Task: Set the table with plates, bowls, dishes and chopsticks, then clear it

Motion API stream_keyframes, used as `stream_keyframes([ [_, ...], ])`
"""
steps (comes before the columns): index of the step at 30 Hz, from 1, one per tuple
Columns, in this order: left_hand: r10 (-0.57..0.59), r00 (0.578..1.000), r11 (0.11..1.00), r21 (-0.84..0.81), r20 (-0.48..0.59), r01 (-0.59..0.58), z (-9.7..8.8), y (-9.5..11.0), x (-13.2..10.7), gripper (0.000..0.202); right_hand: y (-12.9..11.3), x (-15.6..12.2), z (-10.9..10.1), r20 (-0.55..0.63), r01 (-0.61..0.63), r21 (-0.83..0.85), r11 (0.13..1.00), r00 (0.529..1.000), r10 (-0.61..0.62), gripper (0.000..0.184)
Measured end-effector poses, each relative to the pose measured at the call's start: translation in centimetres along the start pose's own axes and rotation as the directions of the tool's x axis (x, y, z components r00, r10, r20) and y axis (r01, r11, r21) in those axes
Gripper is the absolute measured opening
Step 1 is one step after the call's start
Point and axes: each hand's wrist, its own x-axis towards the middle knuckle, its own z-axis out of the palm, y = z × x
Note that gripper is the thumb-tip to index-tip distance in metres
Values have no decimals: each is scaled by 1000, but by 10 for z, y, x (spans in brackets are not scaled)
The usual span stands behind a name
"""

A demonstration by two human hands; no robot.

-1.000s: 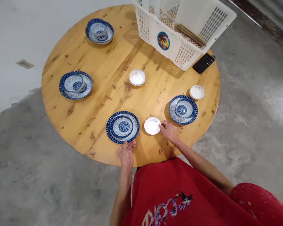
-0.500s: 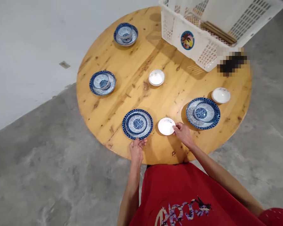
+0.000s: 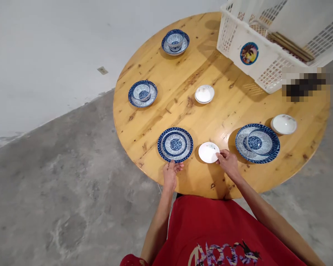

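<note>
A small white dish (image 3: 208,152) is pinched at its right rim by my right hand (image 3: 228,162), low over the wooden table. My left hand (image 3: 171,174) is at the near rim of a blue-and-white plate (image 3: 175,159); one fingertip touches the rim and the other fingers are apart. Rings show inside this plate, and I cannot tell whether a second dish lies in it. Right of my right hand, a clear-looking patterned bowl (image 3: 262,142) sits on another blue-and-white plate (image 3: 242,151).
White dishes (image 3: 204,94) are stacked mid-table (image 3: 166,111). More white bowls (image 3: 283,124) stand at the right. Two blue-and-white settings (image 3: 142,94) (image 3: 175,42) line the far left edge. A white plastic basket (image 3: 230,37) holding chopsticks (image 3: 291,46) stands at the back right, beside a blurred dark patch.
The camera view has turned, so the table and dishes appear further right. Both hands keep nearly the same places beside the plate and on the small white dish.
</note>
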Motion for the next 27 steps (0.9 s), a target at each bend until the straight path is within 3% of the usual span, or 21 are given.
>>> stream_keyframes([
  [11, -34, 999, 999, 4, -11, 34, 5, 0, -2, 30, -16, 0, 4, -24, 6, 14, 1000, 1000, -6, 26],
  [27, -44, 998, 999, 2, 42, 44, -1, -1, -15, 44, -15, -4, 6, -16, -40, 86, 995, 999, 42, 26],
])
